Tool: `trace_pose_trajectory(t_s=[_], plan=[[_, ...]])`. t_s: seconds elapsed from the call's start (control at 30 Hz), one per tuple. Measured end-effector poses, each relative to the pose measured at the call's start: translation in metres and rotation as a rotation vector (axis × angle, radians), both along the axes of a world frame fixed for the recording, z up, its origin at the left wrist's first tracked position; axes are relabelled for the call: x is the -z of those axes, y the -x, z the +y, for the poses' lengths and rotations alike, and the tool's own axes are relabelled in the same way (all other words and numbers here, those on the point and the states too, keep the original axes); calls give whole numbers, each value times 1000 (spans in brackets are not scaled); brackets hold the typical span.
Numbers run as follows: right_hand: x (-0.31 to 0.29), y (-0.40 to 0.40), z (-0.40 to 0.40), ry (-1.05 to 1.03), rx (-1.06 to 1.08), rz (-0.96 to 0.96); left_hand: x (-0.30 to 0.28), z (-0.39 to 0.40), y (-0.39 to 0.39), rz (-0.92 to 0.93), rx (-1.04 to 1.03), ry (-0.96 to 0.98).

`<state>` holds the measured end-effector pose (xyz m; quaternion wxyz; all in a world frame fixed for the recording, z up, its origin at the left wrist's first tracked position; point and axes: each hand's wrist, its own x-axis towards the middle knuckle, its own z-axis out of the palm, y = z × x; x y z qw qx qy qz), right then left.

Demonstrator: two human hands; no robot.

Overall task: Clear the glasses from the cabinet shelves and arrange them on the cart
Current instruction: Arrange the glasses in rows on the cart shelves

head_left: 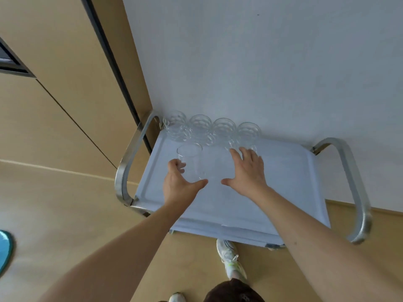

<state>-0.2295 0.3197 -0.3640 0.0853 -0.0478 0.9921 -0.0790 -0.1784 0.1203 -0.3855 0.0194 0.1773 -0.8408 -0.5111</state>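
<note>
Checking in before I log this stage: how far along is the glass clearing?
Done: four patterned glasses stand in a row along the far edge of the cart. In hand: the left hand holds a plain glass in front of that row; the right hand is spread open, fingertips near the rightmost glass. Left: the cabinet shelves are out of view, so the remaining count cannot be told.

Both bare arms are reaching forward and down, forearms converging toward the middle. The left hand (181,182) is curling around a plain glass (192,162), thumb stretching along its near side low down and fingers (179,165) wrapping its far left side. The right hand (246,168) is lying flat just right of that grip, palm down, fingers spread and straight, thumb pointing left toward the left thumb, holding nothing.
</note>
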Motion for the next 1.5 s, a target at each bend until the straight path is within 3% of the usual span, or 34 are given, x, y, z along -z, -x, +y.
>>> trace_pose_trajectory(t_s=[0.47, 0.87, 1.1, 1.5], plan=[[27, -173, -14, -81, -43, -138, 25, -11, -150, -84, 15, -52], [173, -247, 35, -48, -144, -237, 154, 46, -233, -192, -36, 76], [239, -249, 61, -22, -135, -205, 225, 80, -228, -183, 14, 79], [337, -186, 88, -36, -37, -45, 308, 102, -142, -33, 78, 19]])
